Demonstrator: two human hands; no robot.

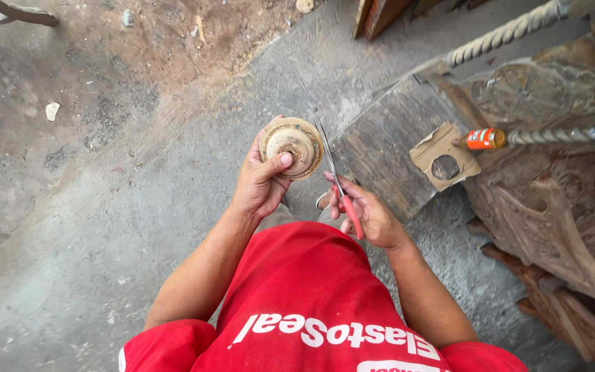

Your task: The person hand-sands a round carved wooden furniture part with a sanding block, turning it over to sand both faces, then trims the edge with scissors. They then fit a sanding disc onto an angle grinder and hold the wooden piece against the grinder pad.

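Round wooden disc [292,146] held up in L hand [262,184], over concrete floor [70,227].
Thumb clamped on face, fingers behind rim. Looks stiff, light, rough; carved rings prob. chip-prone, so grip by rim. R hand [370,215] just beside, closed round red-handled scissors [337,180], blades up nr disc edge. Cardboard w/ round hole [445,157] + orange glue bottle [485,138] beyond R hand.

To the left of the left hand [259,180] lay open concrete floor [105,227], with only small stones and dust on it, so a hand could pass freely there. To the right of the right hand [370,213] a grey wooden board [394,138] stood close, carrying a cardboard piece [444,157] and an orange bottle [485,138]. Beyond it carved wooden furniture [552,220] and twisted rails [511,31] blocked the right side.
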